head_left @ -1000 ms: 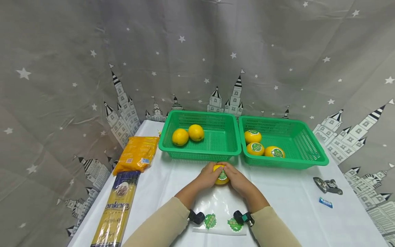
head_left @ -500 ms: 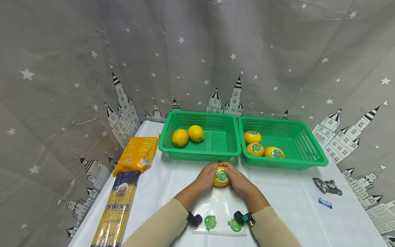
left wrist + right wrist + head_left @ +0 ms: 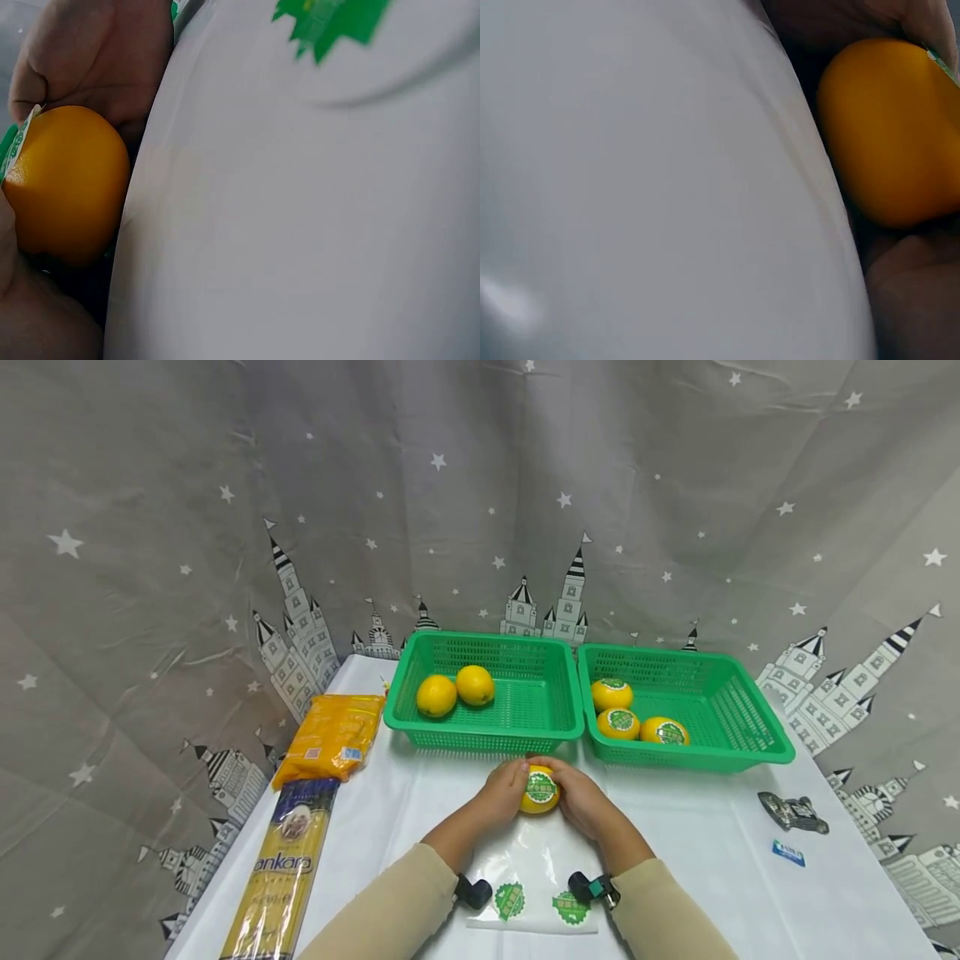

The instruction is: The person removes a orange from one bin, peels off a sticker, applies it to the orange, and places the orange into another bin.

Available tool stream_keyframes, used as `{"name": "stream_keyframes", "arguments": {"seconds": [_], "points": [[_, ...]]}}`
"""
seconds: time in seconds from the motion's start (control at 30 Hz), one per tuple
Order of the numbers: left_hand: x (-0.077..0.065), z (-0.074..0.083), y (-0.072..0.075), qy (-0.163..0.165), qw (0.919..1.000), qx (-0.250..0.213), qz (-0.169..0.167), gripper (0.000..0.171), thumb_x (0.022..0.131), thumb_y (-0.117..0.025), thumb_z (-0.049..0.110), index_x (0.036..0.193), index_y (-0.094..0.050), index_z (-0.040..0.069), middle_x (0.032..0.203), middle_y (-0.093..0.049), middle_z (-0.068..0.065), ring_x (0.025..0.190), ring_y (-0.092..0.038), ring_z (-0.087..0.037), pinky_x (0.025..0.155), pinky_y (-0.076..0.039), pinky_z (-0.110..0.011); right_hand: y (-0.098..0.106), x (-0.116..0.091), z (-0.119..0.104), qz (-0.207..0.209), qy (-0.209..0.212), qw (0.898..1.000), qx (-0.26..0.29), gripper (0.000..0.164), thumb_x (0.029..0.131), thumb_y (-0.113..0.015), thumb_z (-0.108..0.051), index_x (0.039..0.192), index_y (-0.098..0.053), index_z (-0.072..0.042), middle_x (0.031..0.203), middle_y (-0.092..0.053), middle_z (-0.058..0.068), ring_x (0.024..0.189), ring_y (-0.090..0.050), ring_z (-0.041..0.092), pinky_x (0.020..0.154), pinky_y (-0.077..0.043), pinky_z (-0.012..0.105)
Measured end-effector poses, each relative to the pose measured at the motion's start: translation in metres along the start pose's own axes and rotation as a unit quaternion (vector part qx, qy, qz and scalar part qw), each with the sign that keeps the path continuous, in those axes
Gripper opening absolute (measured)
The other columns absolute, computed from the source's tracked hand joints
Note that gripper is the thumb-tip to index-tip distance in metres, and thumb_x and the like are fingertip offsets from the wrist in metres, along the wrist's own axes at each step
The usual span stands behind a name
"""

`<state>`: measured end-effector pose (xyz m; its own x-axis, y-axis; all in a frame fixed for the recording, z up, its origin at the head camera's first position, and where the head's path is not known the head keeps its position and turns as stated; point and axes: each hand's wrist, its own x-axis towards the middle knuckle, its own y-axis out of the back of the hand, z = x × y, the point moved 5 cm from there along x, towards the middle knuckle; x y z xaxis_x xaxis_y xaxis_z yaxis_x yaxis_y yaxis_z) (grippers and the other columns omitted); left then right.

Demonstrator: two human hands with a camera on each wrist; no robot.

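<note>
An orange (image 3: 534, 804) with a round green-and-white sticker (image 3: 541, 787) on its front is cupped between both hands above the white table. My left hand (image 3: 497, 795) grips its left side, and my right hand (image 3: 583, 793) curls round its right side and top. In the left wrist view, one edge of the sticker stands slightly off the orange (image 3: 75, 184). The right wrist view has the orange (image 3: 892, 135) at its right edge. Below the hands lies a glossy white sheet (image 3: 528, 864), with two green stickers (image 3: 509, 902) near its front edge.
Behind the hands stand a left green basket (image 3: 525, 727) with two plain oranges (image 3: 475, 685) and a right green basket (image 3: 720, 758) with three stickered ones (image 3: 618, 723). An orange packet (image 3: 330, 739) and a spaghetti pack (image 3: 281, 868) lie left; small wrapped items (image 3: 793, 812) lie right.
The thumbs have slid off the sticker towards the orange's sides, so more of the sticker shows. Both hands still hold the orange in nearly the same place.
</note>
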<state>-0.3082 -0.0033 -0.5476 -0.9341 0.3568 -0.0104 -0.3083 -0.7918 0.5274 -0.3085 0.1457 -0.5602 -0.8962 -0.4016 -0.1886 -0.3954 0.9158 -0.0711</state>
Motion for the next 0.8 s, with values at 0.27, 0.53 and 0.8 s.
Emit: {"name": "stream_keyframes", "arguments": {"seconds": [0.27, 0.53, 0.8], "points": [[0.001, 0.000, 0.003, 0.004, 0.9996, -0.008, -0.027, 0.048, 0.116, -0.023, 0.031, 0.123, -0.060, 0.003, 0.115, -0.064, -0.013, 0.116, -0.059, -0.030, 0.109, -0.044, -0.053, 0.001, -0.005, -0.002, -0.036, 0.021, 0.991, -0.124, 0.048, 0.109, -0.055, -0.031, 0.153, -0.047, -0.015, 0.161, -0.043, 0.013, 0.148, -0.040, 0.030, 0.123, -0.030, 0.045], [0.000, 0.004, 0.004, 0.011, 0.9983, 0.020, -0.054, 0.054, 0.116, -0.020, 0.037, 0.136, -0.059, 0.006, 0.126, -0.064, -0.013, 0.125, -0.053, -0.034, 0.112, -0.038, -0.056, 0.007, -0.008, -0.011, -0.073, 0.061, 0.956, -0.277, 0.071, 0.092, -0.080, -0.024, 0.152, -0.042, -0.023, 0.137, -0.060, 0.011, 0.110, -0.062, 0.025, 0.096, -0.049, 0.041], [0.002, 0.000, 0.005, 0.007, 0.9978, 0.014, -0.065, 0.052, 0.116, -0.019, 0.035, 0.131, -0.061, 0.007, 0.120, -0.063, -0.012, 0.121, -0.053, -0.034, 0.111, -0.036, -0.059, 0.002, -0.006, -0.009, -0.053, 0.044, 0.959, -0.274, 0.070, 0.093, -0.080, -0.028, 0.150, -0.040, -0.020, 0.130, -0.061, 0.012, 0.102, -0.063, 0.022, 0.085, -0.053, 0.035]]}}
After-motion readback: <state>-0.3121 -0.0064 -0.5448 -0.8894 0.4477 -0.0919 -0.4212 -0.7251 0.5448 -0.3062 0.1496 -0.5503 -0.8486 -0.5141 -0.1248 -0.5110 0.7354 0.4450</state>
